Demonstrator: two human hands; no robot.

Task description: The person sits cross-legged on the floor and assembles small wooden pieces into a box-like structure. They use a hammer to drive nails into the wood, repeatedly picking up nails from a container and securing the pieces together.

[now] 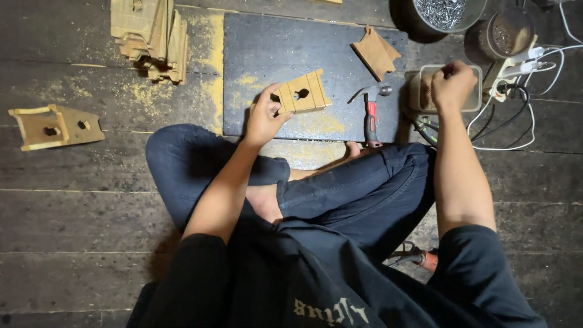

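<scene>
1. Wooden block (pixel 302 92) with a keyhole-shaped cutout sits clamped in the left hand (pixel 265 117), fingers wrapped round its left end, about centre of the frame over the dark mat (pixel 261 48).
2. Right hand (pixel 452 84) is bunched into a fist over a small clear tub (pixel 419 91) at upper right; can't tell what it's pinching, if anything.
3. Red-handled claw hammer (pixel 371 112) lies on the mat between the hands, touching neither.
4. Mat lies on worn dark floorboards (pixel 79 218) dusted with yellow sawdust.
5. Edges: stack of wooden parts (pixel 152 36) upper left, one finished piece (pixel 53 126) far left, loose wooden piece (pixel 376 53) on the mat's upper right.
6. Upper right's crowded: nail bowl (pixel 442 13), brown jar (pixel 501 33), white cables (pixel 528 103). Left floor and bottom left have more space.
</scene>
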